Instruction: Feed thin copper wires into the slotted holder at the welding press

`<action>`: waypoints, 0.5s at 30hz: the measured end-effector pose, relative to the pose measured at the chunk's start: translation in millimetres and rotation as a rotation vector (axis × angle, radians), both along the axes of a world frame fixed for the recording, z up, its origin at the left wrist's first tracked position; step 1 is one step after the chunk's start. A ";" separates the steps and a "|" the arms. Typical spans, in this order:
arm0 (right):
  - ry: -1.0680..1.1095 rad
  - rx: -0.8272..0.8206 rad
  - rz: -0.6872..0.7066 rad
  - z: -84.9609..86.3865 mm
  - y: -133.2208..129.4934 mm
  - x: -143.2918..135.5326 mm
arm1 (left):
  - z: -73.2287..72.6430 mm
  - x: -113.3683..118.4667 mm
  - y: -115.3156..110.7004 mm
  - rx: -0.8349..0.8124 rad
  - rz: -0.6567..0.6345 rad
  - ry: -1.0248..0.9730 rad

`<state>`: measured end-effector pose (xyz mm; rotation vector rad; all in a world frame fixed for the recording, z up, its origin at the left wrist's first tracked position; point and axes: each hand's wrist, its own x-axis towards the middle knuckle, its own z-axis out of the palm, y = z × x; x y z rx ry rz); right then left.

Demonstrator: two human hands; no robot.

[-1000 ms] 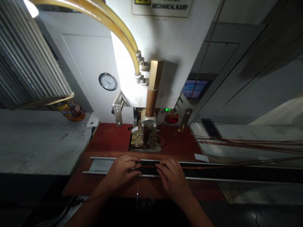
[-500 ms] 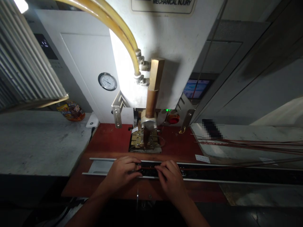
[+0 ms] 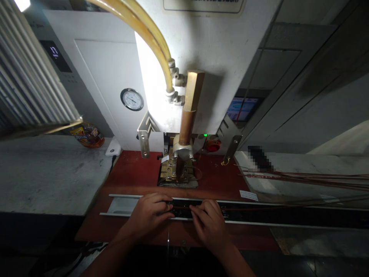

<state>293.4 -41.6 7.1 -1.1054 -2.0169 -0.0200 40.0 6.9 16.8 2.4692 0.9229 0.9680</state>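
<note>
My left hand [image 3: 151,212] and my right hand [image 3: 210,220] face each other over a long pale channel [image 3: 122,204] with a dark lining. Thumb and fingers of both hands are pinched together on a thin reddish-brown wire [image 3: 181,208], which spans the gap between them. Past my right hand the wire runs on along the channel to the right. What the left fingertips cover at the wire's end is hidden. Just beyond my hands stands a brass clamping fixture [image 3: 168,171], under the copper-coloured electrode rod [image 3: 186,127] of a white machine.
Several similar wires [image 3: 288,177] lie on the right-hand bench near a white label sheet [image 3: 248,195]. Slotted metal brackets [image 3: 143,142] hang either side of the rod. A red button [image 3: 212,145] sits behind. On the left bench are a bottle [image 3: 88,134] and a small white box [image 3: 113,148].
The view has shifted slightly, so the machine appears a little further right. Both hands keep their pinch on the wire, with only small finger movements. The machine's display now reads clearly.
</note>
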 end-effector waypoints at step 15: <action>-0.015 -0.005 0.004 -9.6 -4.2 4.1 | 1.0 1.6 -1.7 0.025 0.014 0.011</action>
